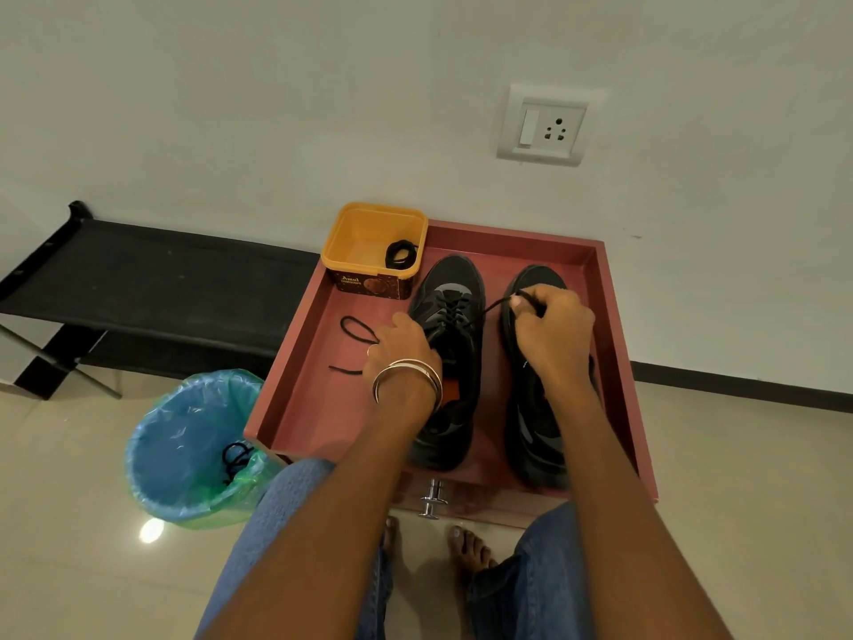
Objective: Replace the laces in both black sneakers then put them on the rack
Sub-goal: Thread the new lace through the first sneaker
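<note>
Both forearms reach forward from the bottom edge over denim-clad knees, bare feet on the tiled floor beneath. Left hand (400, 348), bangles at the wrist, rests on the left black sneaker (450, 358) at its tongue opening, fingers curled down at the lace; the exact grip is hidden behind the hand. Right hand (551, 332) is closed, pinching one end of the black lace (491, 307) above the right black sneaker (535, 408); the lace runs taut from the left sneaker's upper eyelets to those fingers. Left sneaker is laced over the forefoot. Both sneakers lie side by side, toes toward the wall, inside a pink drawer-like tray (300, 385) on the floor. Loose lace (357, 334) lies on the tray floor left of the left hand. Yellow tub (374, 249) at the tray's far-left corner holds a coiled lace. Blue-lined bin (194, 448) left of the tray holds another lace. Black rack (138, 270) stands along the wall, far left.
</note>
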The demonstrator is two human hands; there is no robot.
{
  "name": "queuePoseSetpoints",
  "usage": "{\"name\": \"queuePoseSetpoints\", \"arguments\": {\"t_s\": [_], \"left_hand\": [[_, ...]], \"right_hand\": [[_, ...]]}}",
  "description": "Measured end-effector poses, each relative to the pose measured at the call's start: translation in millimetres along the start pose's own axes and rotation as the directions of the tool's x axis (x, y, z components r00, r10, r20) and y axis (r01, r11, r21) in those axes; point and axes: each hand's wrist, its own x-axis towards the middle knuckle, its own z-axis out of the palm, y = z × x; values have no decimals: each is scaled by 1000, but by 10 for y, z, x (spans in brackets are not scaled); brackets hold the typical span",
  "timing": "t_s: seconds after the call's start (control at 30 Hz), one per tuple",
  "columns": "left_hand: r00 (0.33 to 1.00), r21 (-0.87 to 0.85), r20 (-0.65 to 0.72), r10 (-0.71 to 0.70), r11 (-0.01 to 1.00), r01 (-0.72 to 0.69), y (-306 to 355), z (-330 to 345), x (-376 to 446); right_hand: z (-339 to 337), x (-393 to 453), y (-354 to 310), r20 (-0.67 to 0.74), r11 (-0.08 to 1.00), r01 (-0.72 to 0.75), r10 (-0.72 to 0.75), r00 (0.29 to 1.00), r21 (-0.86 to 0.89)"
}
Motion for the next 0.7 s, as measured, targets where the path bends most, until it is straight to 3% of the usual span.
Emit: {"name": "queuePoseSetpoints", "arguments": {"t_s": [0.13,0.23,0.33,0.47,0.6,0.7], "left_hand": [[1000,-15,14,26,1000,-26,-23,-11,21],[996,-90,7,91,992,-90,-51,-22,49],[984,-194,-24,174,965,-176,-69,-72,60],[982,-268,-32,184,945,-186,-83,-130,69],[985,-250,-55,167,952,-175,-101,-168,59],[988,-288,-48,146,945,-154,-125,-167,91]], "right_hand": [[-41,23,-11,80,924,62,-35,996,-377],[-57,42,-93,45,894,92,-81,996,-439],[-53,69,-137,63,930,174,-162,985,-324],[16,4,-160,157,979,205,-199,967,-19],[163,-79,-164,282,980,169,-191,940,100],[254,-116,-140,297,980,150,-182,937,127]]}}
